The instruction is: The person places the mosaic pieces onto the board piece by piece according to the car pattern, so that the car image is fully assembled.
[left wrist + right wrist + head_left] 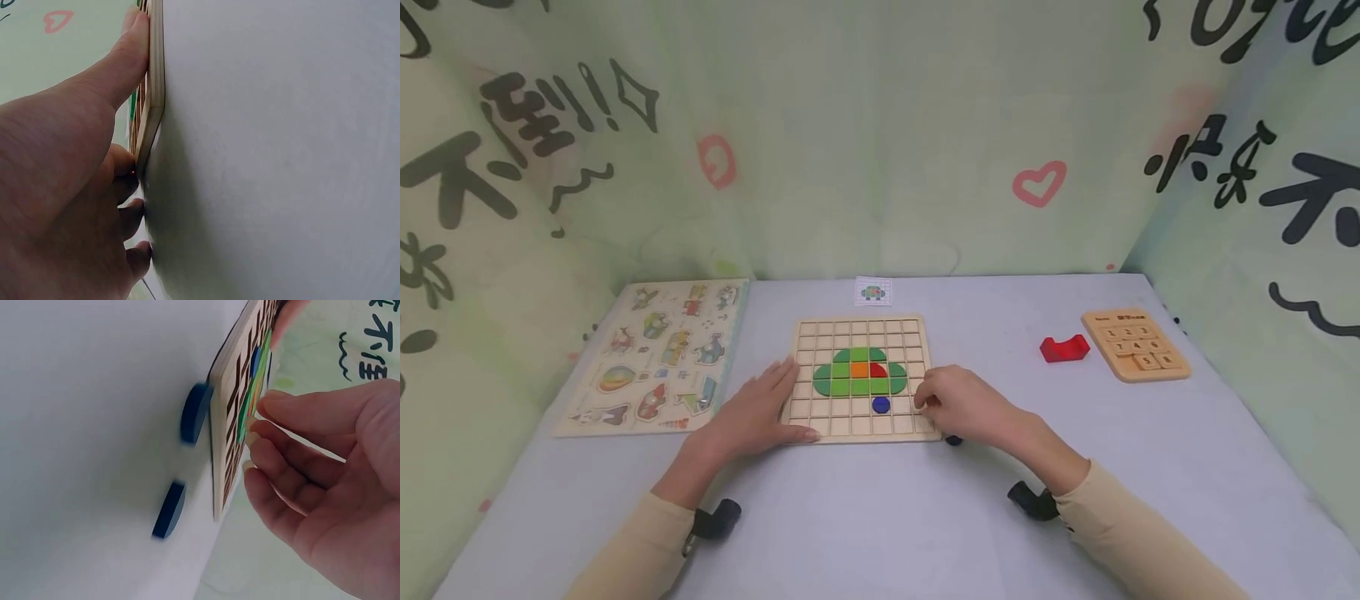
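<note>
A wooden grid board [835,425] lies on the table with green pieces [822,380], an orange square [859,370] and a red piece [877,370] set together as a pattern. A blue disc [881,405] sits below them on the grid. My left hand [762,408] rests at the board's near left corner, thumb along the front edge and fingers along the left side. Over the board's right edge, my right hand [962,402] has its fingers bent, with nothing visible between thumb and fingertips. Two dark blue pieces [196,414] lie beside the board in the right wrist view.
On the left lies a large picture puzzle board [655,358]. A small pattern card [873,292] is behind the grid board. To the right are a red curved block [1064,348] and a wooden number board [1135,345]. Printed curtains [880,150] surround the table.
</note>
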Demonstrator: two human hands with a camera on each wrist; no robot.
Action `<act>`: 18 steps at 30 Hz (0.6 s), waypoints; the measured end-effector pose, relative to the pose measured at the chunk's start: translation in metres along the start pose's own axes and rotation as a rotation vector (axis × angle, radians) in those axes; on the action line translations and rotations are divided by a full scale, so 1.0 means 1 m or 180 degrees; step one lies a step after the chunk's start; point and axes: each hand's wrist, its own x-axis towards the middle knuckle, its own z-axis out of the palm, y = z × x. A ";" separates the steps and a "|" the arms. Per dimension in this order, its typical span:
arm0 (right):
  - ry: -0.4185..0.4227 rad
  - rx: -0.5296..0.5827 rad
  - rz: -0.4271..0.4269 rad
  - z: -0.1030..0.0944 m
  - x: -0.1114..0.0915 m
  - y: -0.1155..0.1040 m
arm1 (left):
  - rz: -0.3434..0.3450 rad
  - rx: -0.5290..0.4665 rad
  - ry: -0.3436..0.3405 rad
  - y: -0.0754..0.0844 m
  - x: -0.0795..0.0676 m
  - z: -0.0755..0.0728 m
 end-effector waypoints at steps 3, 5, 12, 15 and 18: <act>-0.0167 -0.0046 0.0126 -0.003 -0.008 0.007 | -0.0015 0.0023 0.0022 0.000 -0.002 -0.002; -0.0276 -0.0098 0.0181 -0.003 -0.013 0.012 | -0.0004 0.0029 0.0042 -0.001 -0.002 -0.002; -0.0344 -0.0242 0.0081 -0.001 -0.028 0.022 | 0.0046 0.0006 0.0049 -0.001 -0.001 0.000; -0.0305 -0.0237 0.0011 0.001 -0.032 0.024 | 0.0039 0.0023 0.0040 -0.001 0.000 0.001; -0.0315 -0.0230 -0.0025 0.002 -0.034 0.025 | 0.0035 0.0050 0.0028 -0.001 0.001 0.002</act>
